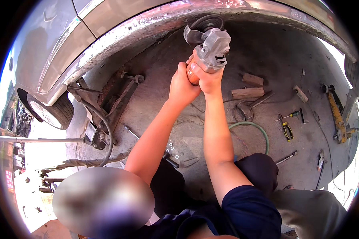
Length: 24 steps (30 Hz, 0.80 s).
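An angle grinder (216, 49) with a grey metal head and an orange body is held out in front of me. My left hand (181, 87) is closed round the rear of its body, and my right hand (210, 77) grips beside it, just behind the grey head. At the far end its dark disc (207, 24), partly behind a metal guard, is at the lower edge of the car's scraped sill (147, 30). Whether the disc touches the sill or spins, I cannot tell.
On the left, a jack (119, 95) stands under the car near the wheel (48, 109). Wooden blocks (248, 93), a green hose (255, 126), pliers (287, 130) and a yellow jack-like tool (338, 115) lie to the right. Several nuts (171, 149) lie below my forearms.
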{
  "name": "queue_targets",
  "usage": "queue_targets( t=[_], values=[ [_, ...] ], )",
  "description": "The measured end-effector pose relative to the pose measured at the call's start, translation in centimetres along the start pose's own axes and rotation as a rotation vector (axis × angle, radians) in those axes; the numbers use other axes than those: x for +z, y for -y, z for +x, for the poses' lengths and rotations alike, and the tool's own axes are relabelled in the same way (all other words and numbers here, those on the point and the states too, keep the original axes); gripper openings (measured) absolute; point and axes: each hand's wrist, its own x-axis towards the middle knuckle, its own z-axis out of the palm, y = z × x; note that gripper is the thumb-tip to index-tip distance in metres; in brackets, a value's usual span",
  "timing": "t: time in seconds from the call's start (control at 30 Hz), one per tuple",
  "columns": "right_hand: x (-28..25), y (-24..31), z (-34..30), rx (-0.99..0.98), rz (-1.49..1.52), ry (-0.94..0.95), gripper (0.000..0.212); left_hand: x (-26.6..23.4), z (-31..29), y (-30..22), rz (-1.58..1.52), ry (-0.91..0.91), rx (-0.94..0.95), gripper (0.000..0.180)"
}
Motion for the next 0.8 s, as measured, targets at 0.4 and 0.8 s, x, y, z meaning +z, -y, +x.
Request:
queue_targets(
  t=[0.4, 0.8],
  values=[
    [-0.4, -3.7, 0.2, -0.026, 0.128, 0.113, 0.038, -0.2, 0.2, 1.8, 0.156, -0.068, -0.041, 0.058],
    [0.3, -3.7, 0.3, -0.053, 0.15, 0.149, 0.042, -0.2, 0.0, 2.6, 0.14, -0.125, 0.02, 0.057]
  ],
)
